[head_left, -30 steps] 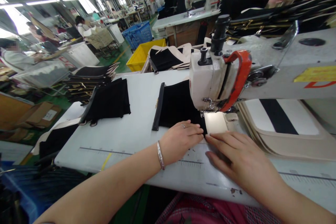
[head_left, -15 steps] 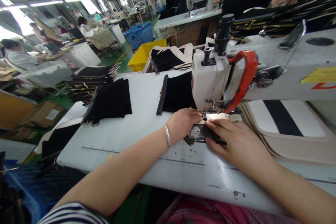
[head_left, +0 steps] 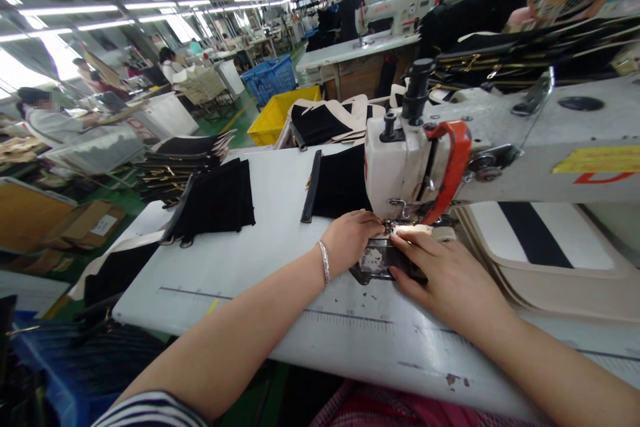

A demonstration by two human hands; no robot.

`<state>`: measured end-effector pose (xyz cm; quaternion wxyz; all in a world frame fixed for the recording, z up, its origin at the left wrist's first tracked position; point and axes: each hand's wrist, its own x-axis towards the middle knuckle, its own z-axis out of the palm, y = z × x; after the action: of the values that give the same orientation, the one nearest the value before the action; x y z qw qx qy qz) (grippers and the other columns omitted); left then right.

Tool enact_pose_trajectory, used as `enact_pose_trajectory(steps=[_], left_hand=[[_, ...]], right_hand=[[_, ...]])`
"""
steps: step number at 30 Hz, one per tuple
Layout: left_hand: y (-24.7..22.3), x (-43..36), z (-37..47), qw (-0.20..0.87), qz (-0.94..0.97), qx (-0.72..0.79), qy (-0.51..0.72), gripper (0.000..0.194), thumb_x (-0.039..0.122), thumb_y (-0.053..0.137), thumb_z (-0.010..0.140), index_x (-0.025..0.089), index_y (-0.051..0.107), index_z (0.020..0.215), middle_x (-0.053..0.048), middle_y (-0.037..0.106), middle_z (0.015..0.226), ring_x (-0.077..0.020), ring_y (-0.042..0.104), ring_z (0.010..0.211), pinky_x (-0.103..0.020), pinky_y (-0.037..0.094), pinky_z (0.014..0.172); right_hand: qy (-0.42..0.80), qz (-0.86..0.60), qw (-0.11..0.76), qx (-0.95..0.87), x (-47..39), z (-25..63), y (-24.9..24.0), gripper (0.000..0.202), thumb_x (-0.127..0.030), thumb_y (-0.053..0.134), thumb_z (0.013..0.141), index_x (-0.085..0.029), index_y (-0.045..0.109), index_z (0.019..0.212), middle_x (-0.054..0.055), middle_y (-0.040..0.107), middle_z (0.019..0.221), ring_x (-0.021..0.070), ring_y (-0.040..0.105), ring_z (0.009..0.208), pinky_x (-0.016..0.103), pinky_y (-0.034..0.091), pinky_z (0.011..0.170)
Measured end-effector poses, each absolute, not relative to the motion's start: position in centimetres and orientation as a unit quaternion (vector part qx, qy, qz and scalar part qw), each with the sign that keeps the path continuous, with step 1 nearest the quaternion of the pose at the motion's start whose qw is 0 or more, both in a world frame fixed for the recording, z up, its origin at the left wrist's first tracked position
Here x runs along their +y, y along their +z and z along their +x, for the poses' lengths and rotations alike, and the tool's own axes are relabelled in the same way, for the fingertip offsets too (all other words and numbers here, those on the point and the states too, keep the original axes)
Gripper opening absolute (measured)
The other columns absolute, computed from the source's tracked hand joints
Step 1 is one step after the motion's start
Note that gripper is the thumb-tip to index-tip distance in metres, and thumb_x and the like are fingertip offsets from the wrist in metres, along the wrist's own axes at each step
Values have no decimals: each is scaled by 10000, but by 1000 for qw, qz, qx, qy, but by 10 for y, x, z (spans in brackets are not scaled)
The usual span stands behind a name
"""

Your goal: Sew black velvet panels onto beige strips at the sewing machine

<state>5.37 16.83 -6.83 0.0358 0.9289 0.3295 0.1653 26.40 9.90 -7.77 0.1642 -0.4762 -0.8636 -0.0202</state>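
Observation:
A white sewing machine (head_left: 395, 167) with an orange-red lever stands over the table. Under its needle area lies a small cream piece (head_left: 414, 230), lit by the machine's lamp. My left hand (head_left: 350, 240), with a silver bracelet at the wrist, has its fingers pressed together at the left side of the needle, on the edge of the cream piece. My right hand (head_left: 440, 273) lies with fingers spread, its fingertips on the cream piece and over the dark metal plate (head_left: 375, 259). The presser foot is partly hidden by the fingers.
Black fabric pieces with dark strips (head_left: 220, 200) lie at the table's left, another black piece (head_left: 340, 180) beside the machine. Cream panels with a black stripe (head_left: 535, 233) are stacked at the right. Behind are a yellow bin (head_left: 275, 113), a blue basket (head_left: 270, 80) and several people.
The view has shifted slightly, so the machine and table sit a little lower in it. Both hands keep nearly the same place at the needle, with little change in the cream piece.

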Motion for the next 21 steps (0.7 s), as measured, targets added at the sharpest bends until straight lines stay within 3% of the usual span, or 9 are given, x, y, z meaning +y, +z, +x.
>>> enact_pose_trajectory(steps=[12, 17, 21], left_hand=[[-68, 169, 55, 59, 921, 347, 168, 243, 87, 508, 901, 169, 688, 1043, -55, 681, 1111, -180, 613, 1090, -324, 480, 999], [-69, 171, 43, 171, 900, 329, 229, 280, 51, 495, 874, 180, 702, 1009, -22, 690, 1123, -135, 616, 1092, -276, 472, 1005], [-55, 198, 9, 191, 763, 531, 314, 313, 80, 538, 848, 173, 655, 1123, -69, 627, 1228, -177, 555, 1190, -358, 380, 1093]], right_hand=[[-16, -481, 168, -860, 98, 262, -75, 483, -429, 467, 933, -153, 528, 1324, 116, 590, 1247, 282, 558, 1039, 476, 446, 916], [-37, -469, 179, -864, 94, 263, -79, 452, -412, 480, 926, -157, 554, 1292, 102, 602, 1233, 286, 552, 1051, 492, 444, 921], [-46, -467, 186, -863, 97, 264, -85, 462, -399, 475, 927, -153, 535, 1313, 106, 588, 1267, 283, 552, 1076, 495, 451, 929]])
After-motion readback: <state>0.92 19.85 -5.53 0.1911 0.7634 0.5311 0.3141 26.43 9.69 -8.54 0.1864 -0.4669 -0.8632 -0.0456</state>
